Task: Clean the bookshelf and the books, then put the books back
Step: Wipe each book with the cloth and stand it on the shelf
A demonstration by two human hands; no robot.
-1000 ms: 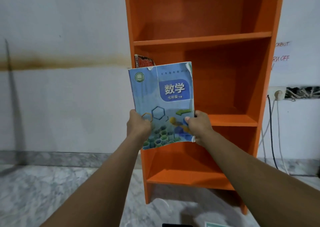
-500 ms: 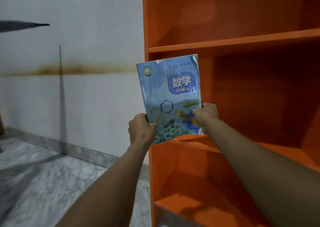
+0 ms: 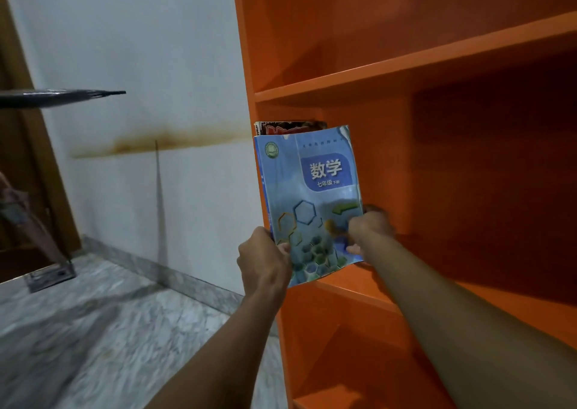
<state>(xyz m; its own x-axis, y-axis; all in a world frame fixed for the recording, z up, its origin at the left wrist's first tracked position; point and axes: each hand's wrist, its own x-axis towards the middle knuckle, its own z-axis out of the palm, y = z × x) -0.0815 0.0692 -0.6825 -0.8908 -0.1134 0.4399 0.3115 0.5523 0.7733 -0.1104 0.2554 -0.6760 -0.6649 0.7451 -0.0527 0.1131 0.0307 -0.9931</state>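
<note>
Both hands, left hand (image 3: 265, 260) and right hand (image 3: 371, 227), grip a blue book (image 3: 309, 202) upright at the orange bookshelf's (image 3: 343, 74) left wall, a red book (image 3: 290, 127) behind.

On the cover of the blue book (image 3: 307, 196), the title 数学 is printed in large white characters on a violet-blue panel (image 3: 326, 173) at the upper right. Directly beneath it, on the same panel, 七年级 is set in smaller white characters, followed by two tiny characters that can only just be read as 下册. A line of small print along the cover's top edge is too blurred to be read. Nothing can be read on the round green emblem (image 3: 271, 150) at the upper left. Lettering on the red book (image 3: 290, 127) behind is mostly hidden and illegible.
</note>
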